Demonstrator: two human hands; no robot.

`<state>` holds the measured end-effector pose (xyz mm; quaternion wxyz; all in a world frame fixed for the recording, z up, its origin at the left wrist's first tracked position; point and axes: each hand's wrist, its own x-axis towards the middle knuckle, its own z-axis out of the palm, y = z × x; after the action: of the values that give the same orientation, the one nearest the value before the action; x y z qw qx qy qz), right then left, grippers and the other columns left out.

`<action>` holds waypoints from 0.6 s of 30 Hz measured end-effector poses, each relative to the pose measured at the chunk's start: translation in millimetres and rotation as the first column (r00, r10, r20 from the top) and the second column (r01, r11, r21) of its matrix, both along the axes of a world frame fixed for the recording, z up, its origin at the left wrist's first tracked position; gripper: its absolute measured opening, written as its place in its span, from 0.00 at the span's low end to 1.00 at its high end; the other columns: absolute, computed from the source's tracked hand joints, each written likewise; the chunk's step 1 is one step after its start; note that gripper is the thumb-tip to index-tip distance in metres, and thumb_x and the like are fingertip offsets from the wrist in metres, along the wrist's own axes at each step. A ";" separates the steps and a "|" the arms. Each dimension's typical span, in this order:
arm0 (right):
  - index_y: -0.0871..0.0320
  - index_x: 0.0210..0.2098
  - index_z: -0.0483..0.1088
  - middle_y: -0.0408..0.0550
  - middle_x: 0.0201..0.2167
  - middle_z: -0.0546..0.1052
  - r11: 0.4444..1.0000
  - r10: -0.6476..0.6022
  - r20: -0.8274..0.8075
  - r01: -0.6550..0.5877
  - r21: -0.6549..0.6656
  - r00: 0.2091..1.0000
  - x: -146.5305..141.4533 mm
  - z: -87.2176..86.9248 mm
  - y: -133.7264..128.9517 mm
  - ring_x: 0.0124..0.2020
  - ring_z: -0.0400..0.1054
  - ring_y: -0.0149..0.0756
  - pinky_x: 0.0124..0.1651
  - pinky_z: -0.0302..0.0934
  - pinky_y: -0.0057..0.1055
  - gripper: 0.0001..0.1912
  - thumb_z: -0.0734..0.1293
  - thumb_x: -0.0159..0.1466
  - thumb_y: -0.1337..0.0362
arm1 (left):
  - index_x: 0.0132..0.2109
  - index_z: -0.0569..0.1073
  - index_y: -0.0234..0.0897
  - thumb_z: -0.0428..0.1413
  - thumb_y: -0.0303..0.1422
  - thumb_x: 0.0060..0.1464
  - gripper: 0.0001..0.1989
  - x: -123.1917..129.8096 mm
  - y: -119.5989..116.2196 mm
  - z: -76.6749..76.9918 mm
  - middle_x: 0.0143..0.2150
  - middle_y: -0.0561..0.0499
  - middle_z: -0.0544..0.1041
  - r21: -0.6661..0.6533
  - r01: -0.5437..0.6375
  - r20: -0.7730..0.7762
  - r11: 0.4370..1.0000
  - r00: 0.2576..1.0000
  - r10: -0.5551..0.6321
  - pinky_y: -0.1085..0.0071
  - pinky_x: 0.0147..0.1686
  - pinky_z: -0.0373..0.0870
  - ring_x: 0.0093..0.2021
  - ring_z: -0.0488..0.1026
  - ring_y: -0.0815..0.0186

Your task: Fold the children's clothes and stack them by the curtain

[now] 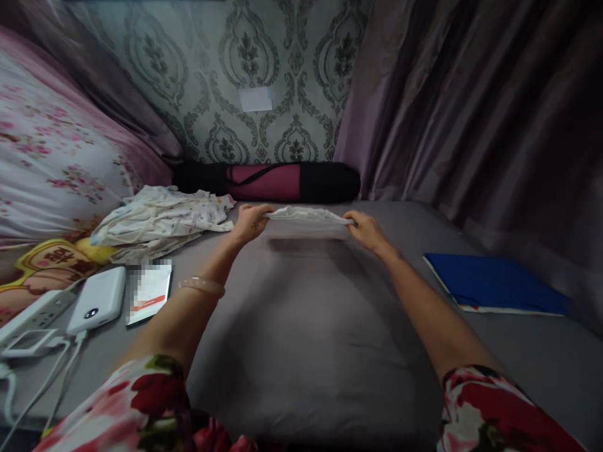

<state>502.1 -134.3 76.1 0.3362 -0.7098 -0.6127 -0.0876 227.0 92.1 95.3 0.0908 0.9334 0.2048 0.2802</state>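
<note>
A thin white cloth [308,220] is stretched between my two hands, raised above the grey bed sheet [320,326]. My left hand [253,223] pinches its left end, and at the right end my right hand [366,230] grips it between thumb and fingers. The upper edge looks bunched and the lower part is blurred, so what kind of cloth item it is I cannot make out. Its shadow falls on the sheet just below. To the left of my left hand lies a loose pile of pale printed clothes [164,216].
At left are a white power bank [98,301], a power strip [40,314] with cables, a phone [151,292] and a yellow cushion [51,267]. A folded blue cloth [494,282] lies right. A black and maroon long bag [268,182] rests against the wall.
</note>
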 end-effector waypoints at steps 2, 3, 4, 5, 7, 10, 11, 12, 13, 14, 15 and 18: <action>0.58 0.43 0.72 0.52 0.40 0.77 0.997 0.069 0.053 -0.066 -0.047 0.996 -6.8 -19.6 -14.1 0.44 0.69 0.40 0.49 0.60 0.35 0.14 0.59 0.61 0.72 | 0.48 0.74 0.39 0.47 0.25 0.51 0.19 -13.2 -7.6 -18.0 0.43 0.49 0.81 0.011 0.060 -0.090 0.998 0.994 -0.058 0.57 0.59 0.54 0.44 0.76 0.62; 0.58 0.43 0.72 0.52 0.41 0.76 0.991 0.109 0.070 -0.103 -0.080 0.992 -10.2 -29.3 -21.6 0.44 0.68 0.40 0.50 0.60 0.35 0.15 0.59 0.61 0.72 | 0.49 0.74 0.39 0.47 0.24 0.50 0.21 -20.4 -11.7 -28.0 0.44 0.49 0.81 0.003 0.097 -0.134 0.995 0.986 -0.096 0.55 0.60 0.52 0.45 0.76 0.62; 0.57 0.44 0.71 0.52 0.41 0.76 0.984 0.145 0.083 -0.135 -0.113 0.986 -13.6 -38.2 -28.9 0.45 0.68 0.40 0.50 0.60 0.36 0.15 0.58 0.62 0.72 | 0.50 0.74 0.40 0.46 0.24 0.49 0.22 -27.5 -15.9 -38.0 0.46 0.48 0.80 -0.008 0.133 -0.175 0.991 0.976 -0.133 0.54 0.61 0.51 0.46 0.76 0.62; 0.57 0.45 0.71 0.52 0.42 0.76 0.977 0.173 0.094 -0.159 -0.145 0.980 -16.9 -46.0 -35.8 0.46 0.68 0.40 0.51 0.60 0.36 0.16 0.57 0.62 0.73 | 0.51 0.73 0.40 0.46 0.23 0.48 0.24 -34.2 -20.1 -47.4 0.48 0.48 0.79 -0.017 0.165 -0.212 0.986 0.963 -0.165 0.54 0.61 0.50 0.49 0.75 0.61; 0.57 0.46 0.70 0.52 0.44 0.76 0.963 0.209 0.108 -0.184 -0.198 0.972 -23.3 -57.5 -47.3 0.48 0.67 0.41 0.52 0.60 0.37 0.17 0.57 0.62 0.74 | 0.53 0.72 0.42 0.46 0.23 0.45 0.28 -45.5 -28.4 -62.6 0.52 0.48 0.78 -0.029 0.206 -0.279 0.978 0.938 -0.206 0.54 0.62 0.49 0.53 0.72 0.61; 0.57 0.46 0.71 0.52 0.46 0.75 0.941 0.253 0.111 -0.218 -0.260 0.961 -30.5 -64.0 -59.1 0.49 0.67 0.40 0.52 0.60 0.38 0.21 0.55 0.60 0.77 | 0.56 0.71 0.43 0.45 0.21 0.43 0.32 -56.2 -38.6 -73.4 0.57 0.48 0.74 -0.040 0.219 -0.353 0.975 0.910 -0.219 0.53 0.63 0.48 0.59 0.68 0.62; 0.57 0.47 0.71 0.52 0.47 0.75 0.932 0.273 0.109 -0.235 -0.278 0.956 -32.0 -63.8 -61.7 0.51 0.66 0.40 0.53 0.59 0.37 0.23 0.55 0.58 0.79 | 0.56 0.70 0.43 0.44 0.20 0.43 0.33 -58.4 -40.9 -74.1 0.58 0.48 0.73 -0.044 0.215 -0.374 0.976 0.902 -0.216 0.52 0.64 0.48 0.61 0.66 0.62; 0.57 0.47 0.71 0.52 0.48 0.74 0.924 0.288 0.107 -0.247 -0.293 0.952 -33.1 -62.9 -63.9 0.52 0.65 0.39 0.54 0.59 0.37 0.25 0.55 0.56 0.80 | 0.57 0.70 0.43 0.44 0.20 0.42 0.34 -60.3 -42.6 -73.7 0.60 0.48 0.72 -0.051 0.211 -0.396 0.976 0.893 -0.214 0.51 0.64 0.47 0.62 0.65 0.62; 0.58 0.48 0.71 0.52 0.50 0.74 0.918 0.295 0.104 -0.252 -0.307 0.950 -33.8 -61.3 -65.4 0.54 0.65 0.39 0.55 0.58 0.37 0.26 0.55 0.54 0.80 | 0.58 0.69 0.43 0.44 0.20 0.42 0.35 -62.0 -43.6 -72.5 0.61 0.49 0.71 -0.060 0.208 -0.420 0.976 0.882 -0.213 0.49 0.64 0.46 0.63 0.64 0.62; 0.58 0.48 0.71 0.52 0.51 0.74 0.914 0.292 0.101 -0.247 -0.323 0.951 -34.3 -59.3 -66.2 0.54 0.64 0.40 0.55 0.57 0.37 0.27 0.56 0.53 0.81 | 0.58 0.69 0.44 0.44 0.20 0.41 0.35 -63.3 -44.1 -70.8 0.62 0.49 0.70 -0.070 0.203 -0.444 0.977 0.870 -0.213 0.48 0.64 0.46 0.63 0.63 0.61; 0.58 0.47 0.71 0.52 0.51 0.74 0.911 0.279 0.095 -0.233 -0.340 0.955 -34.8 -57.0 -66.1 0.54 0.65 0.40 0.56 0.57 0.38 0.26 0.56 0.53 0.80 | 0.58 0.69 0.44 0.44 0.20 0.41 0.35 -64.3 -44.0 -68.9 0.62 0.50 0.69 -0.081 0.195 -0.463 0.977 0.861 -0.211 0.47 0.64 0.46 0.64 0.63 0.61; 0.57 0.41 0.74 0.51 0.46 0.77 0.908 0.194 0.081 -0.148 -0.391 0.978 -38.7 -49.7 -59.7 0.49 0.68 0.39 0.54 0.58 0.37 0.21 0.56 0.56 0.79 | 0.55 0.72 0.43 0.45 0.20 0.42 0.33 -62.0 -42.7 -63.5 0.61 0.50 0.71 -0.106 0.156 -0.482 0.982 0.856 -0.188 0.48 0.64 0.49 0.62 0.65 0.60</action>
<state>463.4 -194.1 26.3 0.1605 -0.6988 -0.6967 0.0218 165.0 49.5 31.7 0.0898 0.9851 0.1453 0.0189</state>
